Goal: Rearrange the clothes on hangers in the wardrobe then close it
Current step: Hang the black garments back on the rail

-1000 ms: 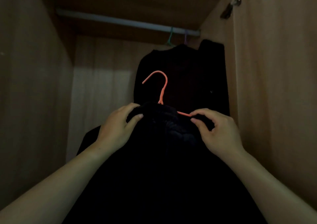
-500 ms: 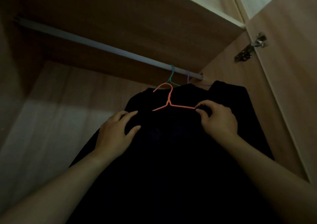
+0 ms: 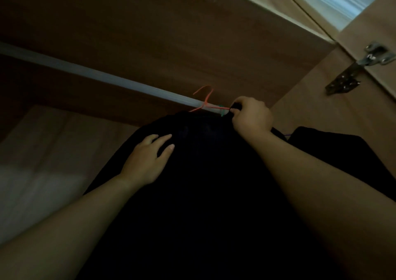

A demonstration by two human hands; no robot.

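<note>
Filling most of the frame, the wardrobe (image 3: 192,33) is seen from below, and its door (image 3: 368,31) is swung open at the upper right, where a metal hinge (image 3: 364,65) is picked out. The lower centre is taken up by a dark garment (image 3: 203,204), which is held up toward the wardrobe's top; a second dark garment (image 3: 342,151) is hung just to its right. A pale rail (image 3: 96,74) is run from the left edge down toward the centre, where it is met by the garment's top. The left hand (image 3: 147,157) is laid flat on the front of the dark garment, lower and to the left, with fingers straight and spread and nothing gripped. The right hand (image 3: 250,117) is placed higher, at the garment's top right corner, and its fingers are curled and pinched on the right end of the orange hanger (image 3: 205,99) together with the cloth. The hanger's shoulder bar is laid roughly along the rail, left to right, and its hook is raised above the rail's line, up and to the left of the right hand; whether the hook is seated over the rail cannot be told. A green hanger hook (image 3: 222,111) is seen at the rail just beside it. The right hand is judged the nearer to the hook, so the lowering onto the rail is likely to be steered from that end, with the cloth only steadied by the left.
</note>
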